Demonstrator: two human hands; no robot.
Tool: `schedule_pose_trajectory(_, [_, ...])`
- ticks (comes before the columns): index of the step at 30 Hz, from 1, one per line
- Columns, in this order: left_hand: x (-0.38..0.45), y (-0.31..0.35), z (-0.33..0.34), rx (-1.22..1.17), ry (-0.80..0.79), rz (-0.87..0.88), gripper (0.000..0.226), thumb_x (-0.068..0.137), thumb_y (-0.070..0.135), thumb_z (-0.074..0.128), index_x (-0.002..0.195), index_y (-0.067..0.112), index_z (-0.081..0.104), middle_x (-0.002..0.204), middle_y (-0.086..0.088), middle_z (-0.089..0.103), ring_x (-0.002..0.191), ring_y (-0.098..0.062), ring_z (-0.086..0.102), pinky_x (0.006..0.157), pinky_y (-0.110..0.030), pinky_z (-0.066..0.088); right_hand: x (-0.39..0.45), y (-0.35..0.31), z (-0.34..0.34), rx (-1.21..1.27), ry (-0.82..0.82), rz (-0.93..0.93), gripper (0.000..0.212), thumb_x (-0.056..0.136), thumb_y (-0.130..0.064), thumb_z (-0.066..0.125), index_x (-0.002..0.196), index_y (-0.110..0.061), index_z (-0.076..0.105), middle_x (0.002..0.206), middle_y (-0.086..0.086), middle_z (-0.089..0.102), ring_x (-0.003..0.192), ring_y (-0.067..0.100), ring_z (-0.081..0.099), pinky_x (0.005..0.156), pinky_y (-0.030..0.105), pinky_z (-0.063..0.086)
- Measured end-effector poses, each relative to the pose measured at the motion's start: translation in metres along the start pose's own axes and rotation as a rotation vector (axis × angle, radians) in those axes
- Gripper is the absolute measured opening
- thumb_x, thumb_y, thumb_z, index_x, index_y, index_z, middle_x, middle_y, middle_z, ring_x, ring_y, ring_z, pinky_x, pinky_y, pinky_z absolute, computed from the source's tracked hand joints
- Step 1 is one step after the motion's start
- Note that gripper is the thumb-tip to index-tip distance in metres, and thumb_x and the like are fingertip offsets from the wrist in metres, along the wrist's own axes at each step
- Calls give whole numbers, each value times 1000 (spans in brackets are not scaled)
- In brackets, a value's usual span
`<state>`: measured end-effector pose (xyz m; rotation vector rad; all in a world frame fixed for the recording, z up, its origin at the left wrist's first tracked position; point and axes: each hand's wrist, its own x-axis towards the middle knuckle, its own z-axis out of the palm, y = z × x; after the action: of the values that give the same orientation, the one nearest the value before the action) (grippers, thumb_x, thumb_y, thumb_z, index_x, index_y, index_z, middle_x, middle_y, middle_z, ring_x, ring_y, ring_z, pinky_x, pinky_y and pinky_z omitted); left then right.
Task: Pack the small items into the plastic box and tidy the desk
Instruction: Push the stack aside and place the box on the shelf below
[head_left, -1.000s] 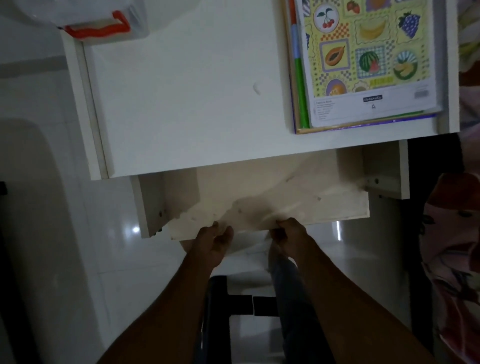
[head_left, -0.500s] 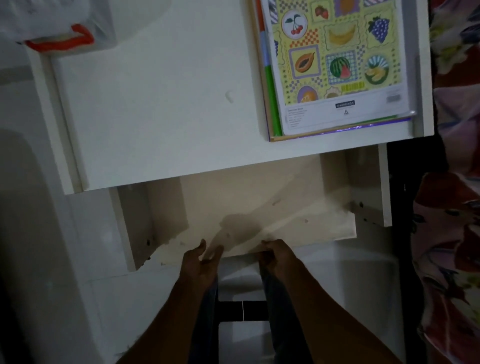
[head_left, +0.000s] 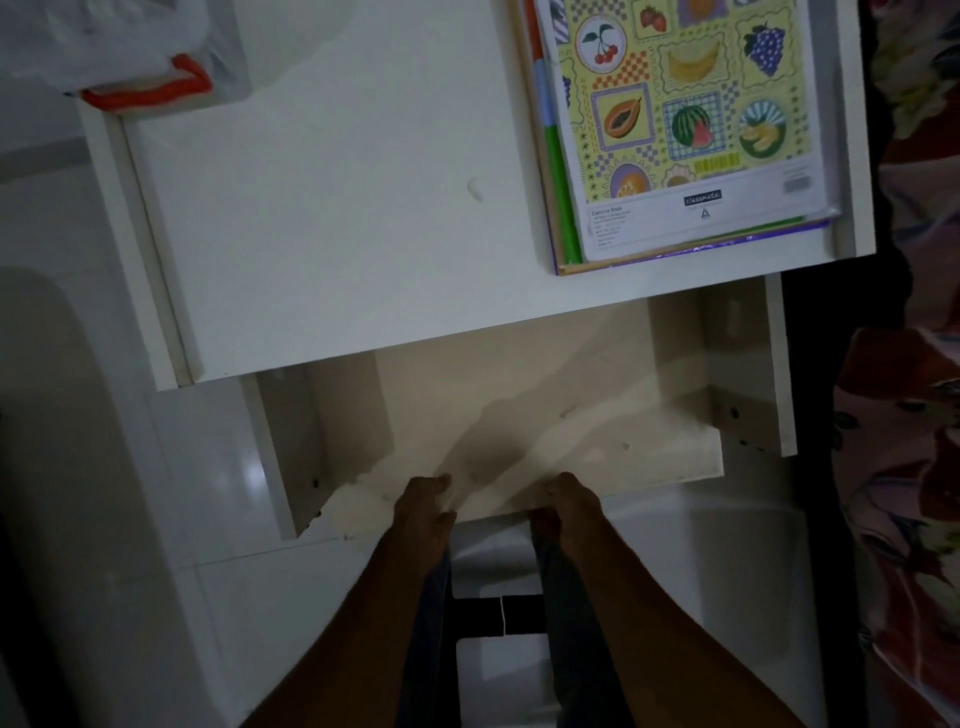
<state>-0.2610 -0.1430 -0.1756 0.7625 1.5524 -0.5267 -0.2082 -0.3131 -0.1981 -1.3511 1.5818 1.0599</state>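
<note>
A pull-out wooden shelf (head_left: 545, 405) juts from under the white desk (head_left: 332, 208), its beige board worn along the front edge. My left hand (head_left: 423, 506) grips that front edge left of centre, thumb on top. My right hand (head_left: 569, 501) grips the same edge a little to the right. The clear plastic box (head_left: 119, 47) with a red handle stands at the desk's far left corner, partly cut off by the frame. Its contents cannot be made out.
A stack of notebooks (head_left: 680, 130) with a fruit-pattern cover on top lies at the desk's right end. A flowered cloth (head_left: 914, 415) hangs along the right. Pale tiled floor (head_left: 104, 519) lies to the left, and a dark stool frame (head_left: 498, 616) stands between my forearms.
The view has shifted, so the desk sits further right and lower in the frame. Both hands keep their hold on the shelf's front edge.
</note>
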Motion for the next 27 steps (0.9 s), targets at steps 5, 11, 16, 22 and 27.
schedule_pose_trajectory(5, [-5, 0, 21, 749, 191, 216, 83, 91, 19, 57, 159, 10, 9, 168, -11, 3, 151, -36, 18, 121, -49, 27, -31, -8, 22, -808, 356, -616, 72, 75, -17, 70, 136, -6, 33, 136, 14, 38, 124, 34, 46, 98, 46, 49])
schedule_pose_trajectory(11, [6, -2, 8, 1298, 42, 455, 105, 86, 22, 62, 157, 13, -16, 165, -4, -25, 156, -25, -8, 121, -45, 25, -19, -26, 34, -1370, 243, -924, 113, 80, -29, 69, 157, -17, -13, 164, 12, -20, 154, 32, -6, 118, 49, 29])
schedule_pose_trajectory(16, [10, -9, -2, 1401, 44, 461, 115, 80, 23, 68, 156, 14, -18, 164, -1, -29, 155, -23, -9, 124, -51, 19, -8, -18, 18, -1631, 281, -925, 127, 81, -39, 73, 152, -16, -29, 156, 15, -39, 151, 35, -18, 118, 50, 29])
schedule_pose_trajectory(22, [-3, 0, -3, 1338, 61, 401, 105, 80, 27, 68, 159, 15, 0, 168, -8, 6, 148, -29, 29, 118, -44, 34, -19, -26, -4, -1557, 223, -914, 107, 79, -25, 70, 158, -16, -1, 165, 14, -8, 151, 33, 12, 115, 47, 36])
schedule_pose_trajectory(27, [-32, 20, -21, 1017, 591, 803, 56, 75, 0, 67, 128, 9, 52, 126, -14, 58, 111, -31, 60, 88, -44, 58, -44, -92, -52, -966, 723, -1099, 56, 67, 1, 63, 121, -3, 51, 123, 19, 51, 101, 31, 55, 82, 38, 52])
